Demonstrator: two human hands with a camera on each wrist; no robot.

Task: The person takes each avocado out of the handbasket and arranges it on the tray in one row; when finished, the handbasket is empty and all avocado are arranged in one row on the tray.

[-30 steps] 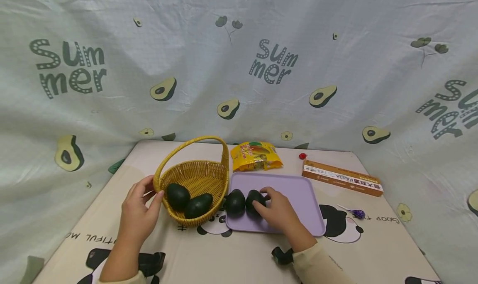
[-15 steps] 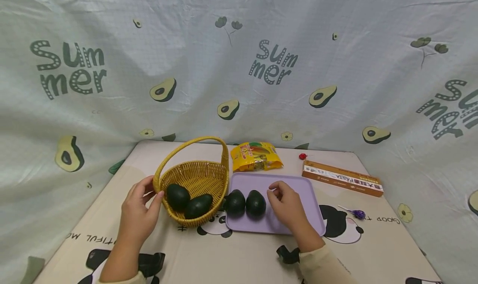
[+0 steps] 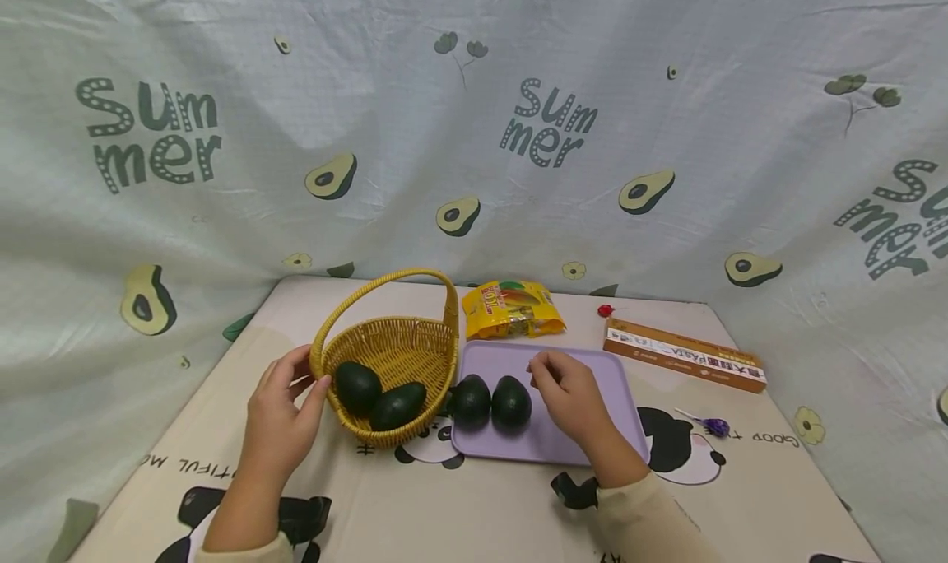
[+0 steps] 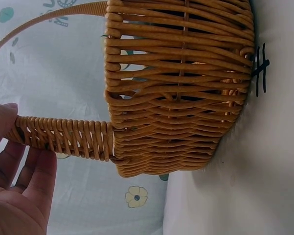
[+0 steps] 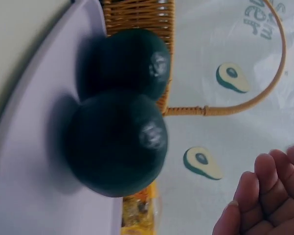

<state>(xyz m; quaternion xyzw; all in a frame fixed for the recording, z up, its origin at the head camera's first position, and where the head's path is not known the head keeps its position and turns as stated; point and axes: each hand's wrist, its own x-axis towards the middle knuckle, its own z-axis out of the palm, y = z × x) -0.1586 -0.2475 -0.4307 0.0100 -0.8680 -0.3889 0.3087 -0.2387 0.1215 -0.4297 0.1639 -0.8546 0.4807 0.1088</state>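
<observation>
Dark-green avocado point(image 3: 511, 404) is lying on the lilac tray point(image 3: 550, 441), long axis running near-to-far | right hand point(image 3: 573, 394) is hovering just right of it, nearer, fingers bending loosely, holding nothing | left hand point(image 3: 284, 419) is pinching the handle point(image 4: 78, 138) of the wicker basket point(image 3: 411, 341) | avocado 2 point(image 3: 471, 402) is sitting alongside, partly hidden in the right wrist view, contact hard to tell

Backdrop point(image 3: 415, 118): "SUMMER"; brown box point(image 3: 685, 359): "PASTA"; tablecloth point(image 3: 429, 514): "GOOD".
</observation>
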